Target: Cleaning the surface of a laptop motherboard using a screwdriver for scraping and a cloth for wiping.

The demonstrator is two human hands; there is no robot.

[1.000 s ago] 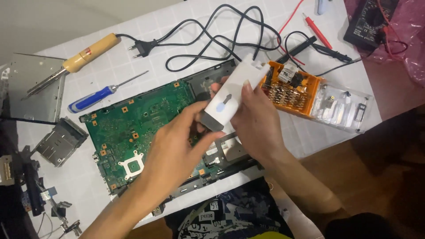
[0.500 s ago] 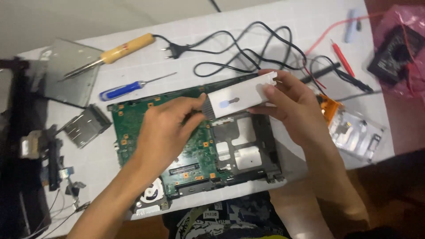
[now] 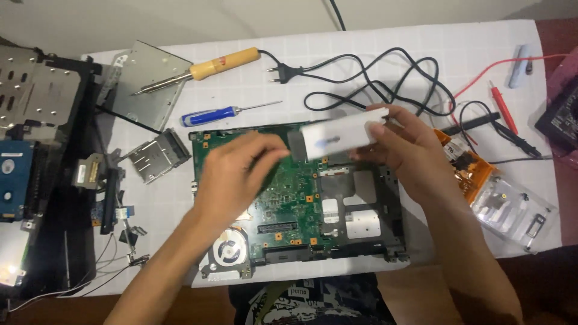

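At the far left of the tabletop, a dark laptop chassis lies stripped, with a blue-labelled hard drive on it. Next to it rests a flat silver optical drive, and across its corner a soldering iron with a wooden handle, tip pointing left. A small metal card cage sits below it. A blue-handled screwdriver lies just above the green laptop motherboard, whose round fan shows at its lower left corner.

The left hand hovers over the left part of the board, fingers curled towards the near end of a white rectangular device; motion blur hides whether they touch it, so its grip cannot be told. The device is held above the upper edge of the board, between the two hands. Its long axis runs nearly left to right, tilted slightly up towards the right, with a darker grey end pointing at the left hand.

The right hand grips the device's right end, thumb on the near face and fingers wrapped behind. A black power cord loops above the hands. To the right lies an orange bit holder and a clear plastic case, with a red multimeter probe beyond.
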